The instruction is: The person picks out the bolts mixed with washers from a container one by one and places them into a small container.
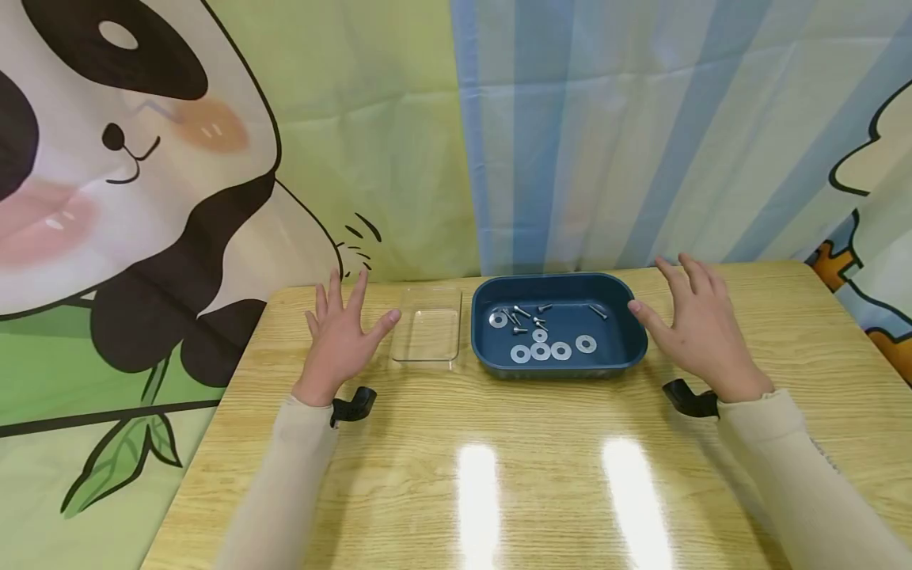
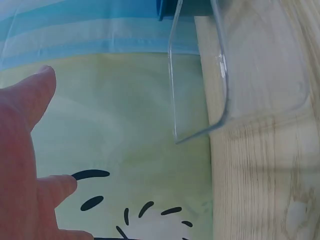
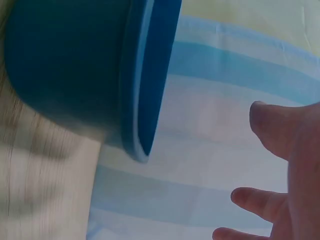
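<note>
My left hand [image 1: 342, 340] is spread beside a clear plastic box [image 1: 426, 356], its thumb close to the box's left edge. On the other side, my right hand [image 1: 701, 332] is held with fingers apart near the right end of a dark blue tray [image 1: 559, 370], the thumb at its rim in the head view. Neither hand holds anything. Inside the tray lie several flat metal washers [image 1: 586, 343] and several small screws [image 1: 522, 311]. The left wrist view shows the clear box [image 2: 222, 100] away from the fingers; the right wrist view shows the tray's wall [image 3: 70, 65] apart from the thumb.
Both containers stand side by side near the back edge of a wooden table [image 1: 399, 475]. A printed curtain [image 1: 385, 142] with a panda and stripes hangs right behind that edge. Each wrist carries a black camera mount [image 1: 354, 404].
</note>
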Tool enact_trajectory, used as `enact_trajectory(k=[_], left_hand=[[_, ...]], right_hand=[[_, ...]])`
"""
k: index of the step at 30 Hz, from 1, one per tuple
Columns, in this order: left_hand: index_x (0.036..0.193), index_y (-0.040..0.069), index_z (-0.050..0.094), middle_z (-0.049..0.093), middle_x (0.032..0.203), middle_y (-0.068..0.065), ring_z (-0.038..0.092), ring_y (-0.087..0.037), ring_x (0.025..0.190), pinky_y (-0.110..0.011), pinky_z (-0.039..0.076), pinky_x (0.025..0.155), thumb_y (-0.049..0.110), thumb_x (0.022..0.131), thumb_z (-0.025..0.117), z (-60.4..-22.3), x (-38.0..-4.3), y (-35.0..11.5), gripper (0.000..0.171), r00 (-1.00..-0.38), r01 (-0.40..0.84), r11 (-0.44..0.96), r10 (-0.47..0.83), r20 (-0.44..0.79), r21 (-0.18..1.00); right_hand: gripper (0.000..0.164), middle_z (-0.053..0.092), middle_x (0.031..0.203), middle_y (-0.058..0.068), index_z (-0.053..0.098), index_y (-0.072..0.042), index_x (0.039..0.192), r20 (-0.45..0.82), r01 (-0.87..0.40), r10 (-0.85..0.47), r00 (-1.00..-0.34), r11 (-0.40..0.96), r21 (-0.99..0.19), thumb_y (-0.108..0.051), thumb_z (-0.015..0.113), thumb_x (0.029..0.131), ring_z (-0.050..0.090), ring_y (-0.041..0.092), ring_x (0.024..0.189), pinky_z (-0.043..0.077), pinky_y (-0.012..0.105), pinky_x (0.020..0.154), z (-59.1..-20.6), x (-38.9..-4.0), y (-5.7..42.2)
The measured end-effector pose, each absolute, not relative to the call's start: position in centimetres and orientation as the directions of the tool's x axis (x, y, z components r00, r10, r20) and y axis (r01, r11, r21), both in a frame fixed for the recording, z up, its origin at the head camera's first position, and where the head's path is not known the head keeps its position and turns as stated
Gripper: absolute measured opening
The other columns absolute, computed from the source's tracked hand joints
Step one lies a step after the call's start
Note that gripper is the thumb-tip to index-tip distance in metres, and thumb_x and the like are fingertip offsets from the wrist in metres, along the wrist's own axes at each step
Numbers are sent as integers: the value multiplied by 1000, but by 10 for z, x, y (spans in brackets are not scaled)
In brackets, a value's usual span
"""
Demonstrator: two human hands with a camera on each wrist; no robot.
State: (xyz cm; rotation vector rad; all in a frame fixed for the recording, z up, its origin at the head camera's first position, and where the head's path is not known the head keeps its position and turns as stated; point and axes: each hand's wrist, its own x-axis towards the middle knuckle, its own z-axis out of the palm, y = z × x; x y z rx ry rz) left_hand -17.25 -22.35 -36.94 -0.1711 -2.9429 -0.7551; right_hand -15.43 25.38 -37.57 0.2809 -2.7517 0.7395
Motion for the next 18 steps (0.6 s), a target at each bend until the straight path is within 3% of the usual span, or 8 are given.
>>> enact_trajectory(k=[9, 18], left_hand=[[164, 24, 4, -15, 165, -18, -19, -46, 148, -78, -6, 107, 71, 95, 47, -374, -167, -214, 94, -991, 121, 837, 75, 107, 534], [164, 22, 3, -11, 166, -17, -14, -43, 150, -74, -5, 110, 72, 94, 47, -385, -161, -200, 96, -995, 95, 815, 73, 62, 571]], right_hand=[[71, 23, 157, 34, 36, 4, 152, 333, -299, -142, -932, 821, -486, -37, 61, 101, 16, 58, 142, 11, 68, 114, -374, -150, 238], [70, 26, 158, 29, 38, -1, 153, 324, -314, -154, -933, 790, -527, -41, 61, 100, 19, 54, 143, 17, 70, 111, -370, -143, 207]])
